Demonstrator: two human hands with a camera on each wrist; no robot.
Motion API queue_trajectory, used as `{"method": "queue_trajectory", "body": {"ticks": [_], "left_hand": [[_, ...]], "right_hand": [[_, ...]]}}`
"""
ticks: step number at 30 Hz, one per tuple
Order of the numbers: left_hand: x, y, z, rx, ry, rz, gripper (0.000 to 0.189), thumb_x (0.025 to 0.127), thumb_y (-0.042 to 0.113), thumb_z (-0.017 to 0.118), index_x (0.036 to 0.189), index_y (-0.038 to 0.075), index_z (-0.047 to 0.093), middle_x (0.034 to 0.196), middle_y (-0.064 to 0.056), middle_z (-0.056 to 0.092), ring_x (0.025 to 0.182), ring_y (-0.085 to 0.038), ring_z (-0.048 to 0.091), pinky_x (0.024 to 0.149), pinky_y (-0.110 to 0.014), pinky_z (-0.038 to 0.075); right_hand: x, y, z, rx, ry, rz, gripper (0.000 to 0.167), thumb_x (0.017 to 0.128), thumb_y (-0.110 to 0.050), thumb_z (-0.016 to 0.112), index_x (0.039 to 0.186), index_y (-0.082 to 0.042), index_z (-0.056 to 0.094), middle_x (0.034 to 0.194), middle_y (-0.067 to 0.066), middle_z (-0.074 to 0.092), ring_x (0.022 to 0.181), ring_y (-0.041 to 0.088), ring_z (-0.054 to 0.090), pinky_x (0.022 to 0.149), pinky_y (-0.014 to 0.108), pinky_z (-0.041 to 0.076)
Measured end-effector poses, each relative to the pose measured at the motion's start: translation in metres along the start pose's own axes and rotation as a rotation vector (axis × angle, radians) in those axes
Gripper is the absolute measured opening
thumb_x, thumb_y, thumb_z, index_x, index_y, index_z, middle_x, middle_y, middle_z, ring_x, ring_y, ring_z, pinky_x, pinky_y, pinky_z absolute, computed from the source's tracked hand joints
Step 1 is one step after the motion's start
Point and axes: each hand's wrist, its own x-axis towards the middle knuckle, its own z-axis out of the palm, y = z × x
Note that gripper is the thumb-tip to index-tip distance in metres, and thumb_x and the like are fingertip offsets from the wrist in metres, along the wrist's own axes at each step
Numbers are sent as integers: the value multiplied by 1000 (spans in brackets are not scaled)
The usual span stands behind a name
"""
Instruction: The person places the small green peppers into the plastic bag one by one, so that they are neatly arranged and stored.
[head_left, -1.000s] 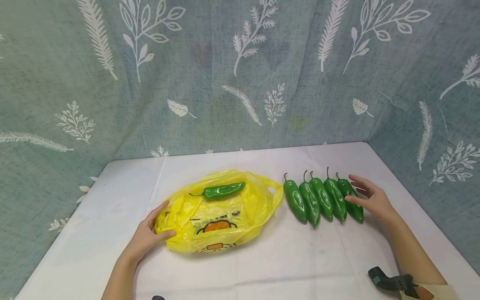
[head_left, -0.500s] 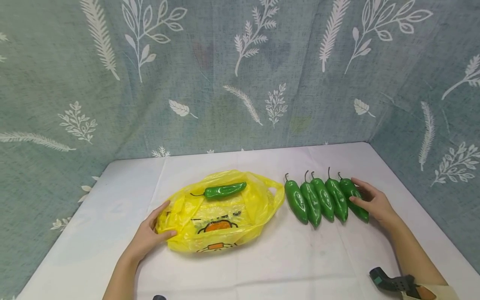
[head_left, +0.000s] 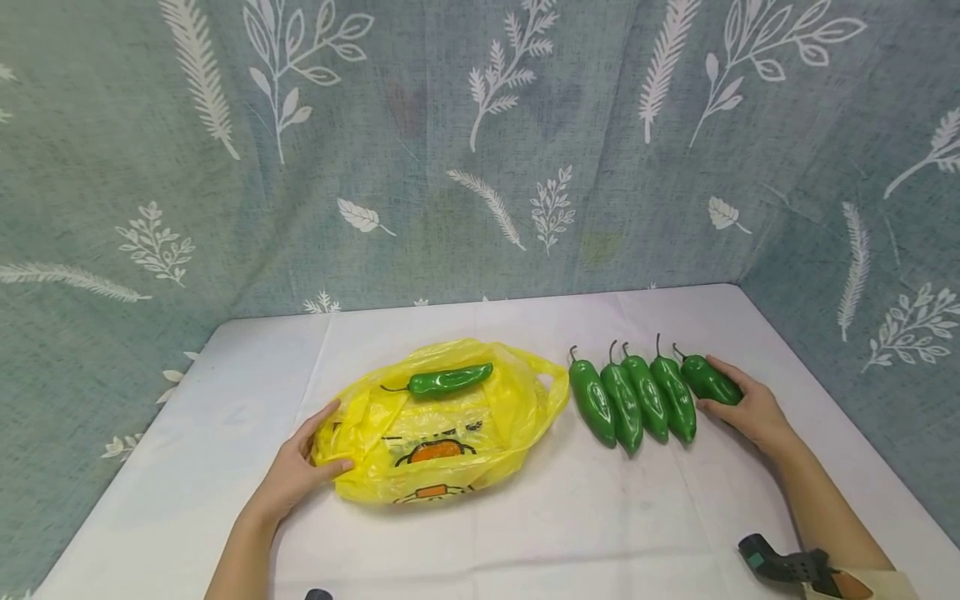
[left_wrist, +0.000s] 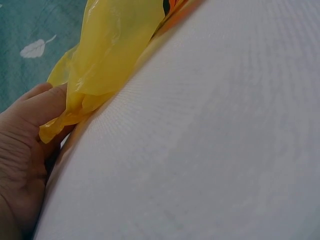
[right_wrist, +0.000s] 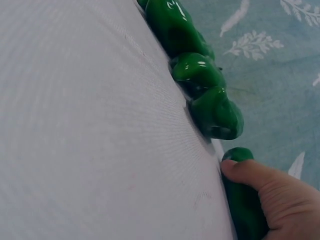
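On the white table lies a yellow plastic bag (head_left: 360, 433), its opening spread, with one green chili pepper (head_left: 450, 382) lying across it. My left hand (head_left: 295, 467) holds the bag's left end; in the left wrist view the thumb (left_wrist: 50, 102) lies over the yellow film (left_wrist: 107, 55). At the right, my right hand (head_left: 757, 408) grips the outermost green chili pepper (head_left: 708, 379) between thumb and fingers, its stem pointing up and left. The right wrist view shows the thumb (right_wrist: 245, 170) pressed on that pepper (right_wrist: 245, 210).
Several more green chili peppers (head_left: 633, 400) lie side by side between the bag and my right hand, stems toward the back. A blue-green curtain (head_left: 450, 208) with white leaf prints hangs behind and beside the table (head_left: 562, 533).
My right hand has closed on the rightmost pepper and turned it, so its lower end swings right, away from the row. My left hand stays at the bag.
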Motion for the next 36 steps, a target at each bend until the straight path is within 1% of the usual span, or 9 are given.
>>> {"method": "queue_trajectory", "body": {"ticks": [3, 6, 10, 15, 20, 26, 31, 36], "left_hand": [[0, 0, -1, -1, 0, 2, 95, 74, 26, 81, 150, 19, 25, 157, -12, 17, 144, -37, 10, 114, -59, 12], [0, 0, -1, -4, -1, 3, 95, 74, 25, 81, 150, 19, 25, 157, -11, 17, 144, -37, 9, 114, -60, 11], [-1, 0, 0, 2, -1, -3, 95, 74, 25, 81, 151, 19, 25, 158, -11, 17, 144, -37, 8, 114, -61, 10], [0, 0, 0, 4, -3, 0, 95, 74, 25, 81, 151, 20, 24, 157, -11, 17, 144, -37, 9, 114, -60, 11], [0, 0, -1, -4, -5, 9, 95, 74, 24, 81, 151, 21, 25, 157, -11, 17, 144, -37, 9, 114, -61, 11], [0, 3, -1, 0, -7, 16, 94, 75, 24, 79, 151, 22, 24, 157, -13, 17, 144, -39, 9, 113, -62, 12], [-1, 5, 0, 20, -3, 7, 94, 76, 25, 79, 151, 23, 24, 157, -13, 18, 144, -38, 11, 113, -62, 14], [-1, 4, 0, 8, -1, 9, 94, 75, 24, 79, 151, 21, 24, 157, -14, 18, 144, -38, 10, 113, -61, 13]], "right_hand": [[0, 1, 0, 7, 24, -1, 78, 84, -23, 71, 147, -3, 29, 143, 36, 31, 125, 58, 31, 96, 70, 32], [0, 2, 0, 42, 33, 19, 79, 83, -22, 72, 146, -2, 30, 143, 36, 30, 127, 57, 29, 98, 70, 31], [0, 1, -1, 108, 29, 48, 80, 83, -19, 73, 147, -2, 28, 145, 36, 27, 129, 57, 26, 100, 70, 28], [0, -2, -2, 144, 23, 58, 81, 82, -18, 73, 146, 0, 27, 145, 36, 25, 130, 56, 25, 101, 69, 28], [0, -8, -6, 110, 25, 54, 81, 83, -21, 72, 147, -1, 27, 145, 36, 26, 129, 57, 26, 101, 70, 28], [1, -12, -11, 58, 43, 24, 79, 85, -23, 70, 147, -2, 27, 143, 37, 29, 125, 56, 31, 95, 68, 35], [1, -15, -15, 40, 62, 15, 77, 86, -23, 69, 147, -3, 28, 142, 38, 29, 123, 55, 33, 92, 66, 39], [0, -19, -18, 31, 60, -6, 75, 87, -23, 67, 147, -3, 28, 142, 37, 30, 121, 55, 36, 87, 63, 44]]}}
